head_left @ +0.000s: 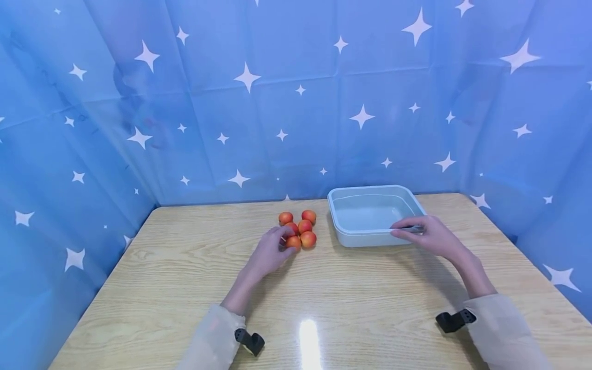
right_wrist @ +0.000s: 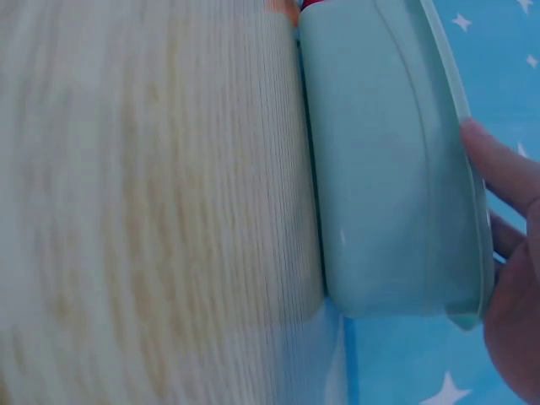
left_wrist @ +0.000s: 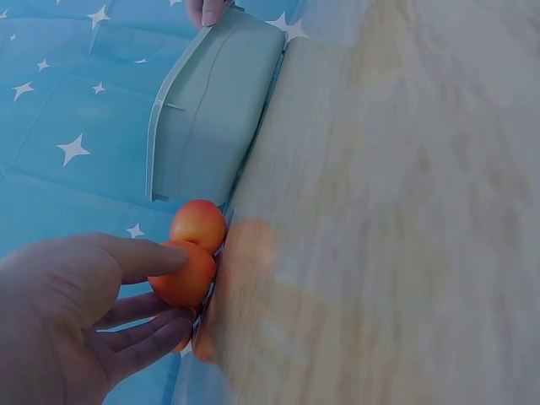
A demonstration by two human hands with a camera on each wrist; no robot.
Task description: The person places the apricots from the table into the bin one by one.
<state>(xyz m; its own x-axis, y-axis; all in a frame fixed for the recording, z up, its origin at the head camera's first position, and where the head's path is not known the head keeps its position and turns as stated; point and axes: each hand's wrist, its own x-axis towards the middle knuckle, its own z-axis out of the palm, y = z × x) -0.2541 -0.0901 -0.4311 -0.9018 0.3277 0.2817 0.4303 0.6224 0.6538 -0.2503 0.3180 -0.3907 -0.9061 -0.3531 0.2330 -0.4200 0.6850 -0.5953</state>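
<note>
1. Clustering on the counter (head_left: 194, 267), six fruits (head_left: 304, 226) lie left of the tub (head_left: 365, 240), the left hand (head_left: 270, 253) at their edge.
2. Left wrist: its half-closed grip holds one fruit (left_wrist: 187, 277); a light, even pinch suits.
3. Right wrist: the right hand (right_wrist: 521, 295) has its grip pinched on the tub's rim; steady pressure should prevent sliding.

Left arm (head_left: 242, 291): stretched forward | left hand (head_left: 270, 252): thumb (left_wrist: 139, 256) and fingers (left_wrist: 150, 346) bent, gripping | right arm (head_left: 473, 273): stretched forward, leaning inward | right hand (head_left: 432, 235): thumb and fingers pinching | hands well apart

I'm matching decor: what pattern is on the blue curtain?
White four-pointed stars; the curtain shows best in the head view.
</note>
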